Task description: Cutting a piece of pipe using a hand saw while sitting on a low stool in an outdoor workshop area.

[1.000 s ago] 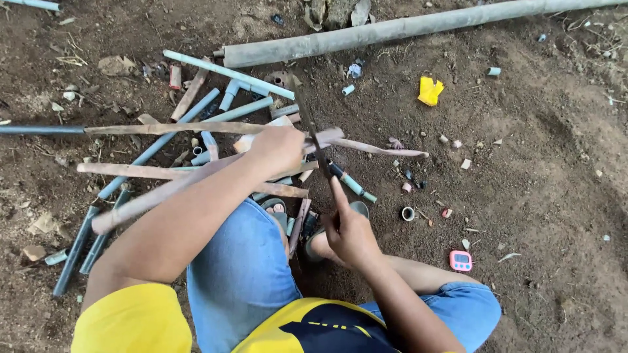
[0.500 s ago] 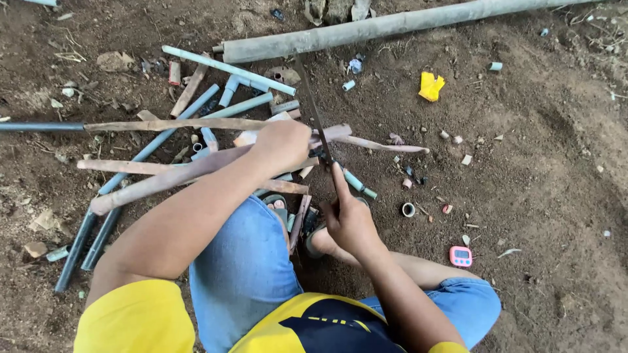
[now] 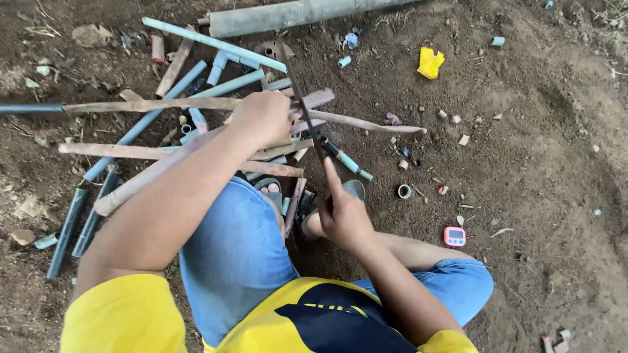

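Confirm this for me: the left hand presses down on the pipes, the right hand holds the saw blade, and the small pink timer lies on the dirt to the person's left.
Not quite. The pink timer lies on the dirt to the person's right, beside the right knee, as the head view shows. The rest holds: the left hand presses on the pipes, and the right hand grips the saw blade.

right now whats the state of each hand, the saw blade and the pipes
left hand: pressed down, gripping a muddy pipe
right hand: closed on the saw blade's lower end, forefinger along it
saw blade: tilted, laid across the held pipe
muddy pipe: lying on the pile, pinned by the left hand
blue pipes: loose, scattered on the dirt
large grey pipe: lying flat on the ground
pink timer: face up on the soil
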